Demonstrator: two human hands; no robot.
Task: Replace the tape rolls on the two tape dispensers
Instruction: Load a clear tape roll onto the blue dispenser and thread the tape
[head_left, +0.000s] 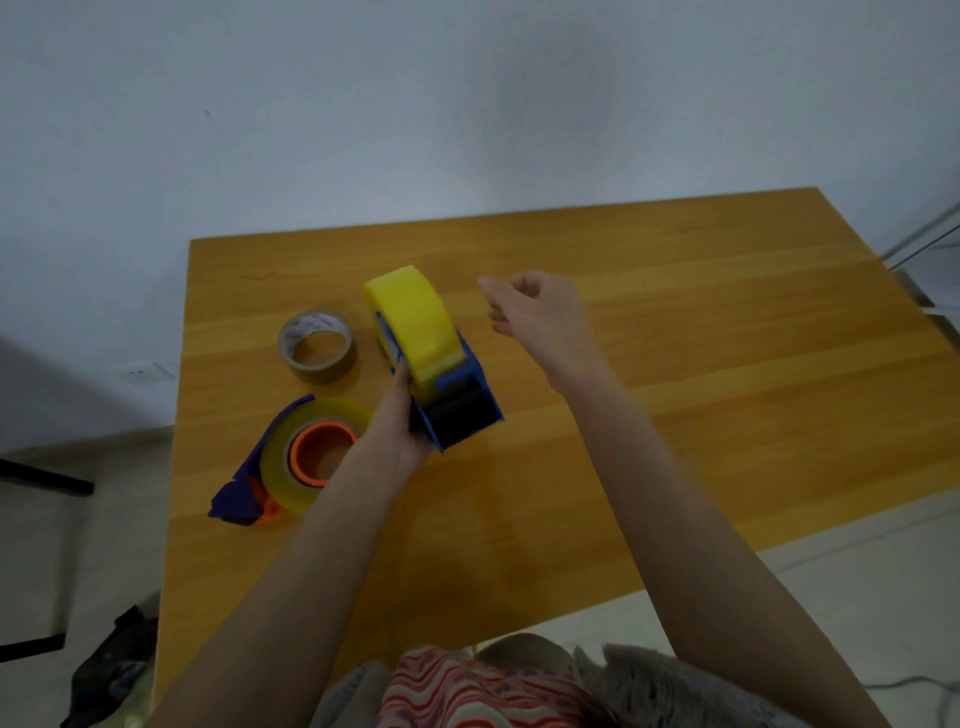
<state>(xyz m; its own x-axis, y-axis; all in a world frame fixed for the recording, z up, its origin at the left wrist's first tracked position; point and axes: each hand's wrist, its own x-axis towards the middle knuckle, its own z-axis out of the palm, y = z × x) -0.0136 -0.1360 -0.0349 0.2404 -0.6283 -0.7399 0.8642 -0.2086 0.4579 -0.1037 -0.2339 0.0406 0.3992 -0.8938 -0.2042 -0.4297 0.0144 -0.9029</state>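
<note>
From the head camera, a wooden table (727, 364) carries two tape dispensers and three tape rolls. The left hand (397, 415) grips the blue dispenser (462, 415) by its left side, fingers curled round the frame, and holds it upright near the middle of the table. One yellow roll (415, 322) sits mounted in that dispenser, standing on edge and rising above the frame. The right hand (540, 312) hovers just to the right of the yellow roll, apart from it, fingers loosely curled and grasping nothing that shows; it is blurred. The second dispenser (244, 488), dark blue with an orange hub (311, 441), lies on its side near the table's left edge, one clear yellowish roll (280, 457) around the hub. One brown roll (318, 347) lies flat and loose behind it, just left of the yellow roll
</note>
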